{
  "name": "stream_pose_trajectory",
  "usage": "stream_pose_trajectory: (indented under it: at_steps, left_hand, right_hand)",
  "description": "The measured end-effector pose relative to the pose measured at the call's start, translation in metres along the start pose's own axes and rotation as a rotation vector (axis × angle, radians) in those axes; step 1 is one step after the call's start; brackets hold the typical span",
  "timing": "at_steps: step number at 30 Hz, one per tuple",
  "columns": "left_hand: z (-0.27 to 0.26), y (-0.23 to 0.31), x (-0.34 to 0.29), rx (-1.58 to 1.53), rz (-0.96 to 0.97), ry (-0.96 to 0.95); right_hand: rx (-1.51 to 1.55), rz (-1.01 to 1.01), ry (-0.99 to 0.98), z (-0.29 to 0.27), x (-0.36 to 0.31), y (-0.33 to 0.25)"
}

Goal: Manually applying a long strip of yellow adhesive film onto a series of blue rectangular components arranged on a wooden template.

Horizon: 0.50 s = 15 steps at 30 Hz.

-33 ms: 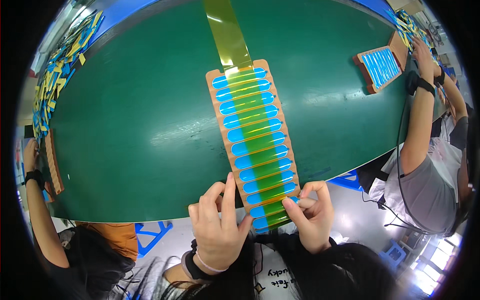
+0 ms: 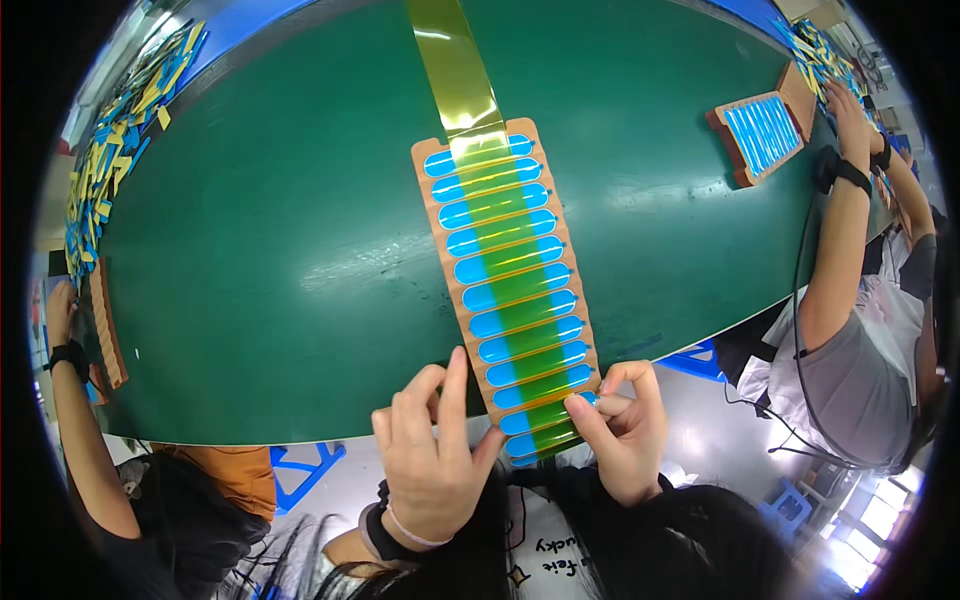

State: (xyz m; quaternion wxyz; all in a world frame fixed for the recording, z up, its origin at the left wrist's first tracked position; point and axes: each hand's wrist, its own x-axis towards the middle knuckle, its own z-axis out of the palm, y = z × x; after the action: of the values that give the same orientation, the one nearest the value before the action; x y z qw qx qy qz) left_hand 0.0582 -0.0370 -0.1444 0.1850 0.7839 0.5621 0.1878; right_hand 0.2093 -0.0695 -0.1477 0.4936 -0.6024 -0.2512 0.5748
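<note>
A long brown slotted holder (image 2: pixel 442 201) lies lengthwise in front of me, its near end jutting past the table edge. Across it sits a row of several blue round-ended pieces (image 2: pixel 463 243). A strip of clear yellow tape (image 2: pixel 447 62) runs down their middle and on beyond the far end. My right hand (image 2: pixel 627 437) grips the holder's near right edge, thumb on top of a blue piece and fingers partly hidden beneath. At the near left edge is my left hand (image 2: pixel 432 452), fingers apart, index stretched along the side and thumb at the holder's edge.
The green table (image 2: pixel 250 220) has a curved near edge. Yellow and blue strips are heaped (image 2: pixel 110 160) at far left, with more at far right. Another holder of blue pieces (image 2: pixel 763 135) lies right, by a co-worker's arm (image 2: pixel 840 240). Another person's arm (image 2: pixel 90 430) is at left.
My left hand has shifted very slightly left. The right hand, holder and tape look unmoved.
</note>
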Motion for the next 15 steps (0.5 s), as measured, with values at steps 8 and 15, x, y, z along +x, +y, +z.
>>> stream_pose_trajectory:
  at_steps: [8, 15]
  left_hand:
    - [-0.010, -0.032, 0.006, 0.162, 0.553, 0.167]
    - [-0.013, -0.028, 0.011, 0.223, 0.642, 0.065]
  right_hand:
    - [-0.033, 0.002, 0.034, 0.001, 0.003, -0.001]
    - [-0.053, -0.016, 0.095, 0.004, 0.003, -0.002]
